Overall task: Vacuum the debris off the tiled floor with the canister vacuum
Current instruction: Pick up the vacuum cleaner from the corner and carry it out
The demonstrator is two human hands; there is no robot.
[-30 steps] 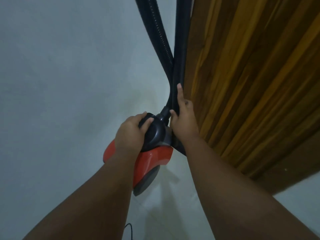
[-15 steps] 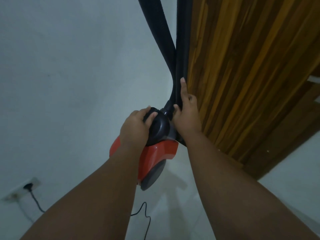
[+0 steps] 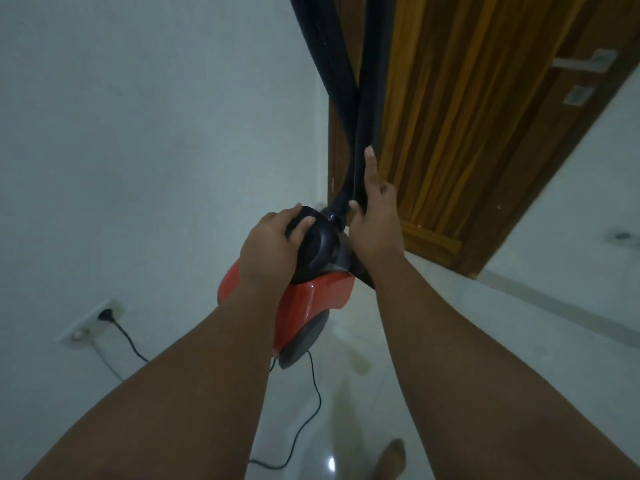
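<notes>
A red canister vacuum with a dark front cap is held up off the floor at the centre of the head view. My left hand grips the dark handle on its top. My right hand holds the black hose and tube where they meet the canister, index finger stretched up along the tube. Hose and tube rise out of the top of the frame. A black power cord hangs from the vacuum's rear down to the pale tiled floor.
A wooden door with a metal handle stands right of the hose. A white wall fills the left, with a socket plate and a black plug in it. My bare foot shows at the bottom edge.
The view has tilted down: the wall socket, cord, floor and my foot have come into sight. Both hands keep the same hold on the vacuum and hose.
</notes>
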